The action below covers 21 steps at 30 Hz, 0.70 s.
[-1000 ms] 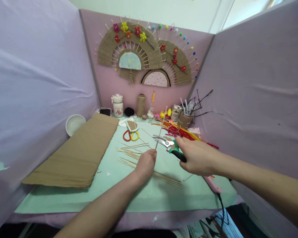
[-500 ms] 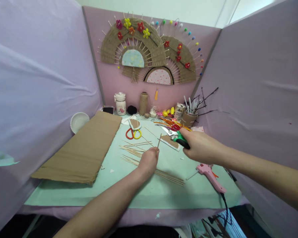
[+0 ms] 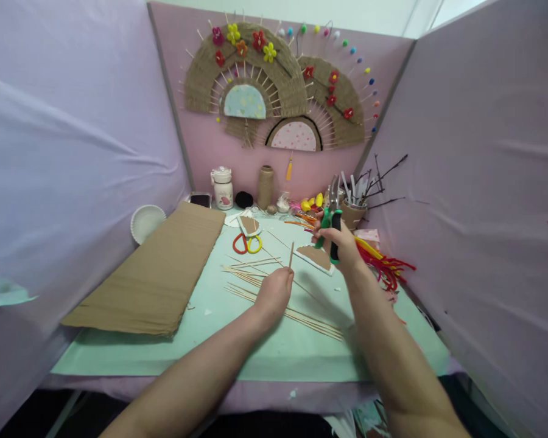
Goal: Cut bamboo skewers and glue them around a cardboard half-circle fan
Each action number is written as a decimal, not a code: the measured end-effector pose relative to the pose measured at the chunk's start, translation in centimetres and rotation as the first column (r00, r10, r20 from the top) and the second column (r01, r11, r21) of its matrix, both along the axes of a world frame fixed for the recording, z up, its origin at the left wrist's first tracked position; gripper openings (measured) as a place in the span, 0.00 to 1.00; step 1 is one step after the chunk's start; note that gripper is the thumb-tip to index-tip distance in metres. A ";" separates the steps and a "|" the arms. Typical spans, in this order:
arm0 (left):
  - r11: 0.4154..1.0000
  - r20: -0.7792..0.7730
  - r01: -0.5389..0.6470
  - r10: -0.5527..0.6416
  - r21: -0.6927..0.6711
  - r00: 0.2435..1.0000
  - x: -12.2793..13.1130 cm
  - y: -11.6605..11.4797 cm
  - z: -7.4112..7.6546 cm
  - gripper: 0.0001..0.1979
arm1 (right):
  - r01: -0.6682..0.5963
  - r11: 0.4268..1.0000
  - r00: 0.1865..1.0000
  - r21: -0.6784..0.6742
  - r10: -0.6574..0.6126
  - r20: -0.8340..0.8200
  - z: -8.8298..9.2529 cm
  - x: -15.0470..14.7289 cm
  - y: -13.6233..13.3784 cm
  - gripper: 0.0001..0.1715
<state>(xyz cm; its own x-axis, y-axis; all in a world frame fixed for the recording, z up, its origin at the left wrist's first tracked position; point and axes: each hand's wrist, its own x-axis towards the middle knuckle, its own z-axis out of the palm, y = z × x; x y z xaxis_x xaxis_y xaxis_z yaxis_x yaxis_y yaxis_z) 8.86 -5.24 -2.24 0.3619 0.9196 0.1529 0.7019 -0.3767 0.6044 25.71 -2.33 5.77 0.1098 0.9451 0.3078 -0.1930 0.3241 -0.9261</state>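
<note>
My left hand (image 3: 274, 293) is closed in a pinch on a short wooden stick (image 3: 291, 255) that stands nearly upright above the mint-green table (image 3: 237, 347). My right hand (image 3: 342, 243) is closed round the green and black handles of a pair of cutters (image 3: 330, 220), held upright with the metal blades pointing up, just right of the stick. Several long bamboo skewers (image 3: 274, 307) lie flat on the table under and beside my left hand. A small brown fan-shaped card piece (image 3: 317, 258) lies below the cutters.
A large cardboard sheet (image 3: 158, 274) covers the table's left side, a white paper plate (image 3: 147, 222) beyond it. Red and yellow scissors (image 3: 245, 243), jars, a twine spool (image 3: 265, 186), a tool cup (image 3: 351, 214) and red pipe cleaners (image 3: 386, 264) crowd the back and right. Purple panels wall three sides.
The stick in my left hand is shorter than a second ago. My right hand has swung the cutters from lying across the stick to upright, and now covers the pink glue gun.
</note>
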 end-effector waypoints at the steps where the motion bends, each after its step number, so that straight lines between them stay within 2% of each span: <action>1: 1.000 0.013 -0.003 0.003 -0.003 1.000 0.0 0.0 0.0 0.13 | -0.014 0.999 0.990 -0.034 0.009 -0.142 -1.2 -0.4 0.6 0.21; 3: 1.000 0.052 -0.004 0.004 -0.016 0.999 0.0 0.0 -0.1 0.11 | -0.015 0.996 0.953 -0.088 -0.012 -0.302 -3.1 -0.8 1.3 0.22; 5: 1.000 0.122 0.007 -0.005 -0.010 0.993 0.0 0.0 0.0 0.11 | 0.013 0.994 0.937 -0.111 -0.051 -0.346 -4.3 -0.6 1.7 0.22; 9: 0.984 0.250 0.071 -0.111 0.165 0.962 -0.3 0.4 0.1 0.13 | 0.099 0.989 0.920 -0.113 -0.134 -0.367 -5.1 0.6 1.8 0.21; 12: 0.942 0.145 0.244 -0.281 0.230 0.949 -0.8 1.3 -0.1 0.11 | 0.158 0.980 0.903 -0.116 -0.191 -0.383 -5.2 1.3 2.0 0.21; 16: 0.870 -0.089 0.483 -0.475 0.098 0.875 -0.9 2.5 -0.9 0.09 | 0.211 0.971 0.883 -0.110 -0.238 -0.404 -5.2 1.7 2.1 0.21; 19: 0.830 -0.197 0.556 -0.539 0.040 0.819 -0.5 2.7 -1.5 0.09 | 0.230 0.968 0.874 -0.105 -0.252 -0.415 -4.9 2.1 1.9 0.21; 21: 0.824 -0.244 0.563 -0.535 0.063 0.809 -0.6 2.7 -1.4 0.09 | 0.240 0.965 0.867 -0.102 -0.260 -0.424 -4.6 2.4 1.7 0.21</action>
